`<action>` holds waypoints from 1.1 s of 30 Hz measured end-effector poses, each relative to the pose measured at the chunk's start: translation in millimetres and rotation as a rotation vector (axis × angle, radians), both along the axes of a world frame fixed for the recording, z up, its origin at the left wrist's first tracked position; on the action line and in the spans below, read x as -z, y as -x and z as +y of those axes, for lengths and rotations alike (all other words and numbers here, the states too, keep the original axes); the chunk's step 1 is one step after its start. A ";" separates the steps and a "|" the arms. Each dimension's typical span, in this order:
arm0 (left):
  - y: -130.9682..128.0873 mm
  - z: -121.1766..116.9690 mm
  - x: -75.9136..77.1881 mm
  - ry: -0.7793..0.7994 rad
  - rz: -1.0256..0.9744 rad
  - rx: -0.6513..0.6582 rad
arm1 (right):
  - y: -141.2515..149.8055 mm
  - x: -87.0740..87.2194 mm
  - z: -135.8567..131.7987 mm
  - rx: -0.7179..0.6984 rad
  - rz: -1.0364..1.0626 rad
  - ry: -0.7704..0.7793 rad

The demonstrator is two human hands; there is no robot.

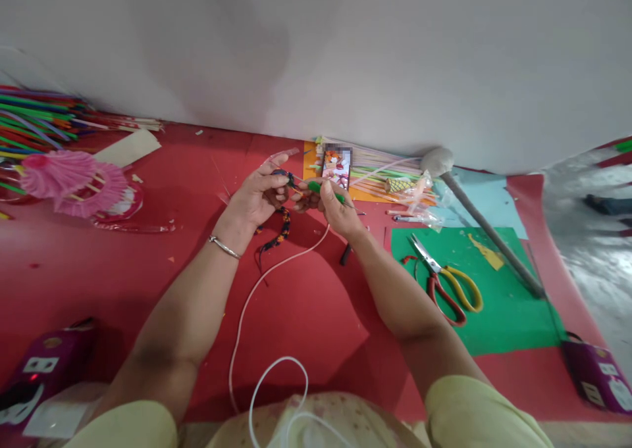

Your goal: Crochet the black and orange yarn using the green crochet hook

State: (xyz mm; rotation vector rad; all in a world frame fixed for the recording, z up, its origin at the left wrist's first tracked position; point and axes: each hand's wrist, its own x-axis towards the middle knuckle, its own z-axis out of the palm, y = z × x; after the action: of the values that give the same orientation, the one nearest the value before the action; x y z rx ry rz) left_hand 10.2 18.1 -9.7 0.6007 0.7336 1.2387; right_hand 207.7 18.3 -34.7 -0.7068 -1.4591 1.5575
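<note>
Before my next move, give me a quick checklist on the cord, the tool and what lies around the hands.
1. Left hand gripping the braided cord: ok, pinched at its upper part, the rest hanging down or lying below.
2. Right hand holding the green-handled tool: ok.
3. Tool's working end placed right in the cord: cannot tell, too small and partly covered by fingers.
4. Pale cable clear of the hands: not ok, it runs up to the right hand.
5. Scissors set down away from the hands: ok, on the green sheet.
6. Phone screen lit: ok.
</note>
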 end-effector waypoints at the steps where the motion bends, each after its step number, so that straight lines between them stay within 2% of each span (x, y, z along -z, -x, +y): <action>1: 0.2 0.1 0.0 -0.002 0.002 0.004 | 0.2 -0.7 -0.3 0.007 -0.003 0.004; 7: 0.4 -0.2 1.2 -0.032 0.015 0.011 | 1.4 -2.1 -1.3 0.049 -0.020 -0.049; 13: -3.6 -4.0 -0.6 -0.080 0.019 0.005 | 3.3 1.7 -3.3 -0.033 0.038 -0.067; 22: -5.2 -3.6 -2.2 -0.107 0.091 -0.083 | 5.4 -1.9 -6.3 0.051 0.018 -0.043; 28: -7.2 -3.0 -0.7 -0.154 0.114 -0.100 | 10.3 4.1 -7.8 0.121 0.007 -0.049; 33: -10.0 -5.1 0.3 -0.092 0.037 -0.033 | 10.7 1.5 -9.9 0.107 -0.022 -0.047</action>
State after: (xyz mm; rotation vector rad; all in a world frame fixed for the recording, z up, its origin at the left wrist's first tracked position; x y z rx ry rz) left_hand 20.2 13.0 -10.0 0.6905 0.7228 1.3000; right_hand 197.0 8.4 -36.2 -0.7634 -1.4456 1.4337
